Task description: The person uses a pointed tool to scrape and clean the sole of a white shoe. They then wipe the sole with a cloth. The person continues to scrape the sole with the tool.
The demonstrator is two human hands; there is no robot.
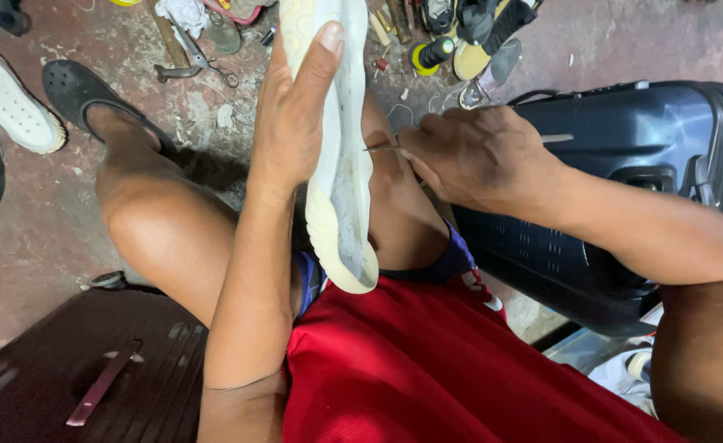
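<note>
The left hand (pixel 296 115) gripped an upright white rubber shoe sole (pixel 341 189); the right hand (pixel 476 156), closed on a thin metal awl (pixel 382 148), was piercing its edge, apparently mid-stitch.

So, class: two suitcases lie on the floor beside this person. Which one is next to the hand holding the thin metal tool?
The dark blue suitcase, beside the right hand. The maroon suitcase lies on the opposite side, below the left forearm.

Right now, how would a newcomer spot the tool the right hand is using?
Find the dark suitcase at right; just left of it the right hand is clenched beside the white shoe sole. The tool is the thin metal point running from that fist to the sole.
</note>
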